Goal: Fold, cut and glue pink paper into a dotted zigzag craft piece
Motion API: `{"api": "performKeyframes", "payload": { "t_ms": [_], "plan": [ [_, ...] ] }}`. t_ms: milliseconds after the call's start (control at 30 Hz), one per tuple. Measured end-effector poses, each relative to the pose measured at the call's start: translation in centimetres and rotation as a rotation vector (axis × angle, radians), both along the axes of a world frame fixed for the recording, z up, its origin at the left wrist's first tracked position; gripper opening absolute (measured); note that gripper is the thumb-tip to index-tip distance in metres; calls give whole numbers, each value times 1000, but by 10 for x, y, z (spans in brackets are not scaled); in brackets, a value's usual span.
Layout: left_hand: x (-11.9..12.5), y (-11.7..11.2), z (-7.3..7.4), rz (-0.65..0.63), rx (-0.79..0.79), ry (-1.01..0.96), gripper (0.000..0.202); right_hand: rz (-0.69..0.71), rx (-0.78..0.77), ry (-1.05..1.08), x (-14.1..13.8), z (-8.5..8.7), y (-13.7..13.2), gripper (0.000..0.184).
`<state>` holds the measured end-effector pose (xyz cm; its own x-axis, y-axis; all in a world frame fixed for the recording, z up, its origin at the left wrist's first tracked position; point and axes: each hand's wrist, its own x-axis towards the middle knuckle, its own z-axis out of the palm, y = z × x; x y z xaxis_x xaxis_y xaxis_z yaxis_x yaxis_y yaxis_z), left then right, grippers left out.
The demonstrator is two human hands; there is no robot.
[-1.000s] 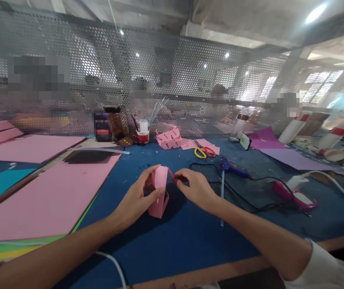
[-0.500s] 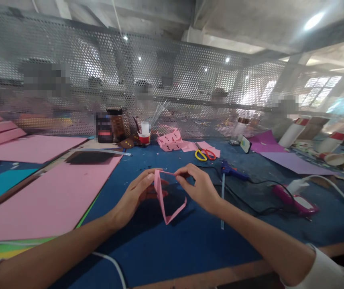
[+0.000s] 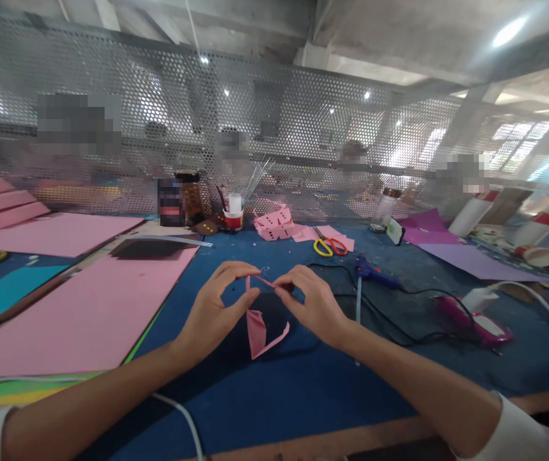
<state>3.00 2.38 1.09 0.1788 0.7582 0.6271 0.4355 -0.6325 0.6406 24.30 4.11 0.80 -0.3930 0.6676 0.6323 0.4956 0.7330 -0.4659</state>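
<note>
A folded pink foam strip (image 3: 257, 326) hangs between both hands just above the blue table (image 3: 274, 397) at centre. My left hand (image 3: 216, 310) pinches its upper left end between thumb and fingers. My right hand (image 3: 310, 301) pinches the upper right end, fingers closed. The strip bends into a loose loop below them, its lower fold close to the table.
Large pink foam sheets (image 3: 82, 314) lie at left over green and yellow ones. Scissors (image 3: 329, 245), a blue glue gun (image 3: 373, 272) with black cable, a pink tool (image 3: 476, 317), pink cut pieces (image 3: 274, 224), jars and a cup (image 3: 232, 214) stand behind. A perforated metal screen (image 3: 274, 141) closes the back.
The pink piece went from a closed folded shape to an open strip loop. Both hands drew closer together at its top, and the loop sagged lower.
</note>
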Motion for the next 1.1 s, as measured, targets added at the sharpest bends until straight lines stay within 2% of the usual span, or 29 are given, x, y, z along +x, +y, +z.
{"api": "performKeyframes", "payload": {
  "t_ms": [233,367,567,700,867,1100],
  "plan": [
    [0,0,1,15,-46,29,12,35,-96,46,2,1,3,10],
    [2,-2,0,15,-156,50,9,76,-127,43,1,0,2,11],
    [4,-5,-6,-44,-289,56,12,160,-99,21,1,-4,1,12],
    [5,-5,-7,-9,-359,36,12,169,-109,24,2,-5,2,14],
    [6,-5,-6,-3,-385,35,11,152,-119,26,2,-6,1,10],
    [6,-3,-13,-13,-411,35,12,156,-85,-36,0,-5,-1,6]
  ]
}}
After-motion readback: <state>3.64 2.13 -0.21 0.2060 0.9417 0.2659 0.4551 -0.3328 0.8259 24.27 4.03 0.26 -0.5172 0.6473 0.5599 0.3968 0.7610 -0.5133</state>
